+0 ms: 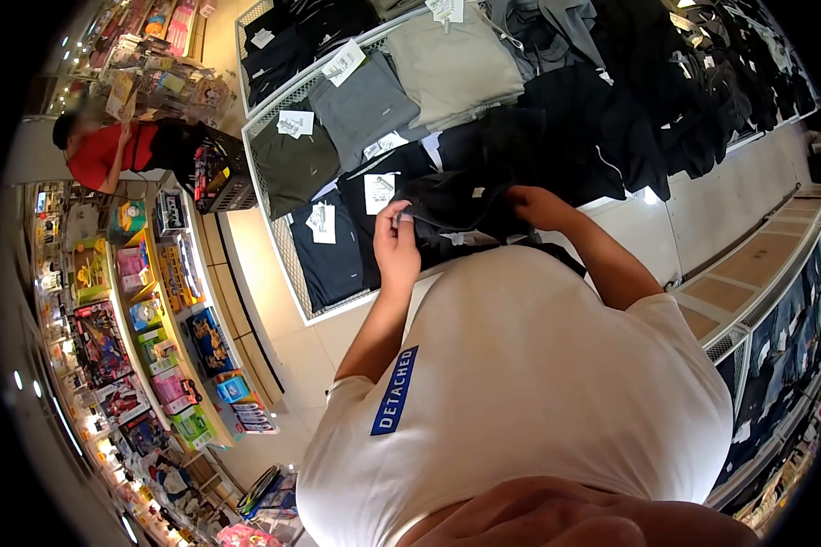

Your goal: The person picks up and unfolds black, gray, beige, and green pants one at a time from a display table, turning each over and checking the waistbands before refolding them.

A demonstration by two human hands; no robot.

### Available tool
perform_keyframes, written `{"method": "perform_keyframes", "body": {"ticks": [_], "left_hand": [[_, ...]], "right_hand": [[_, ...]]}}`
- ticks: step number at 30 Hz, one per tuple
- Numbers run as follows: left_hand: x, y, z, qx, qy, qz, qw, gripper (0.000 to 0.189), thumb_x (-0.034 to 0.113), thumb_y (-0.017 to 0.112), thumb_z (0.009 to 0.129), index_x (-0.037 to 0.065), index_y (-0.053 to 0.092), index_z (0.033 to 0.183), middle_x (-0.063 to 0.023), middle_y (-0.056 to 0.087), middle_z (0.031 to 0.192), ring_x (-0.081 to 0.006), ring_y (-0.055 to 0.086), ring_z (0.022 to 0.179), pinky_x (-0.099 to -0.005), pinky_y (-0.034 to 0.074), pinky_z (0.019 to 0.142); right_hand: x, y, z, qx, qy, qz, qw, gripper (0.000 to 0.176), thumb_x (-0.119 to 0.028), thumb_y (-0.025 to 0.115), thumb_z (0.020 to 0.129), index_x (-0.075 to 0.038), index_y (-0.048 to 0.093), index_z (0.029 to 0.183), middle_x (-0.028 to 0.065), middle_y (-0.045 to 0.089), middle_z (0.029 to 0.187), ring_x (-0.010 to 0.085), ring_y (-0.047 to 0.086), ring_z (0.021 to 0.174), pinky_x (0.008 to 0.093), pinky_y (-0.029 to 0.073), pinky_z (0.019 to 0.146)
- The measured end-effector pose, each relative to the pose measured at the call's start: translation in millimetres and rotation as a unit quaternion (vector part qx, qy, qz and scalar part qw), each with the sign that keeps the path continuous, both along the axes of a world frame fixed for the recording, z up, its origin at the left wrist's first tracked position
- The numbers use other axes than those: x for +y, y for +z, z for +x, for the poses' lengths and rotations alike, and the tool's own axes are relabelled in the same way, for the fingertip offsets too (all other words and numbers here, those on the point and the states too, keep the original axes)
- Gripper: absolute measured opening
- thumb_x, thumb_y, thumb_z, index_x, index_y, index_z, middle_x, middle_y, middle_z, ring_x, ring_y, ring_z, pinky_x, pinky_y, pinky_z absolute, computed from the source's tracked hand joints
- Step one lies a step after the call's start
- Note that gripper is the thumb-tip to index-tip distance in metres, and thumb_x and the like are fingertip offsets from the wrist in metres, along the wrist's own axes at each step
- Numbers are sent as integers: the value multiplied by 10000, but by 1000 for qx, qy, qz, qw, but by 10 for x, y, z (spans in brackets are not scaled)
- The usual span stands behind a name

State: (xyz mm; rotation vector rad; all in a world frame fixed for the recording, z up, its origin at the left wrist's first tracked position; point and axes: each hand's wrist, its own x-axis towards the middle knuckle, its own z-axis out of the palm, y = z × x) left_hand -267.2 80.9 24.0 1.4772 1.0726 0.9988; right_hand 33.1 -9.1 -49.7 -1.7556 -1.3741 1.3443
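Note:
My left hand (396, 244) grips one side of a black pair of pants (454, 199), thumb on top of the cloth. On the opposite side, my right hand (540, 209) has its fingers closed on the same dark fabric, partly hidden by it. Between the two hands the waist edge is stretched out, and a small pale label shows inside. Close to my left hand lie folded dark pants (328, 264) with white price tags (379, 193). The lower part of the held pants blends into other black clothing.
A white mesh-sided display table (278, 246) carries folded grey pants (360, 105), beige pants (452, 64) and heaped black garments (611, 118). Toy shelves (146, 310) stand left, near a person in red (109, 155) by a black basket (223, 173). Another rack (748, 310) is at right.

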Motion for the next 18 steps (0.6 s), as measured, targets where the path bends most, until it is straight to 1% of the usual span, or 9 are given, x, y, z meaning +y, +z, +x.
{"method": "perform_keyframes", "body": {"ticks": [2, 3, 6, 8, 10, 11, 14, 16, 18], "left_hand": [[-76, -43, 93, -37, -26, -60, 997, 226, 5, 549, 982, 8, 599, 1202, -19, 609, 979, -68, 524, 850, -206, 428, 782], [-84, -72, 114, 22, -42, -63, 997, 236, 22, 577, 973, 17, 613, 1207, 10, 592, 921, -51, 493, 793, -198, 412, 722], [-239, -35, 247, 78, -73, -99, 989, 277, 36, 598, 966, 29, 613, 1243, 48, 548, 858, -34, 442, 714, -191, 381, 639], [-280, -4, 268, 135, -82, -113, 981, 339, 94, 642, 938, 30, 603, 1269, -26, 651, 923, -97, 576, 740, -235, 460, 677], [-380, 169, 350, 322, -125, -66, 936, 440, 166, 690, 887, 35, 589, 1295, -169, 716, 1047, -275, 701, 912, -347, 529, 810], [-431, -17, 298, 366, -127, -53, 921, 490, 195, 691, 859, 46, 581, 1313, -269, 683, 1123, -402, 658, 1086, -431, 506, 936], [-597, -321, 190, 400, -138, -109, 900, 463, 168, 654, 880, 47, 578, 1320, -278, 677, 1130, -430, 641, 1098, -456, 496, 955], [-731, -529, 124, 390, -103, -113, 908, 392, 92, 602, 901, 40, 593, 1290, -237, 693, 1133, -370, 670, 1067, -403, 504, 949], [-844, -719, 87, 171, 29, -182, 968, 331, 12, 554, 920, 43, 608, 1246, -144, 690, 1121, -252, 657, 1028, -323, 494, 932]], "right_hand": [[67, -67, 64, -68, 8, 4, 998, 391, -62, 586, 844, -39, 638, 1231, 177, 686, 1185, 340, 663, 1075, 391, 527, 935], [115, -40, 102, -172, -7, 12, 985, 389, -95, 600, 828, -65, 645, 1214, 173, 669, 1182, 364, 644, 1076, 417, 519, 945], [268, -213, 356, -230, -94, 102, 963, 392, -110, 603, 826, -76, 652, 1214, 176, 636, 1219, 376, 621, 1098, 442, 505, 962], [443, -331, 578, -239, -93, 108, 961, 399, -102, 602, 828, -58, 648, 1222, 181, 600, 1286, 369, 600, 1148, 439, 492, 989], [632, -424, 765, -291, -65, 174, 939, 411, -94, 603, 824, -26, 638, 1227, 186, 599, 1288, 378, 589, 1162, 436, 487, 1003], [724, -441, 809, -305, -56, 180, 933, 417, -90, 615, 820, -17, 638, 1230, 184, 600, 1295, 380, 583, 1180, 440, 467, 1034], [991, -660, 951, -361, -5, 270, 892, 436, -70, 608, 808, -34, 629, 1242, 180, 589, 1313, 375, 580, 1190, 436, 444, 1057], [1069, -650, 971, -404, 6, 267, 875, 408, -72, 611, 810, -33, 643, 1215, 171, 612, 1269, 369, 592, 1161, 434, 446, 1045], [1145, -695, 1014, -446, 20, 264, 855, 380, -74, 614, 812, -33, 658, 1188, 161, 634, 1225, 363, 605, 1132, 432, 447, 1032]]}}
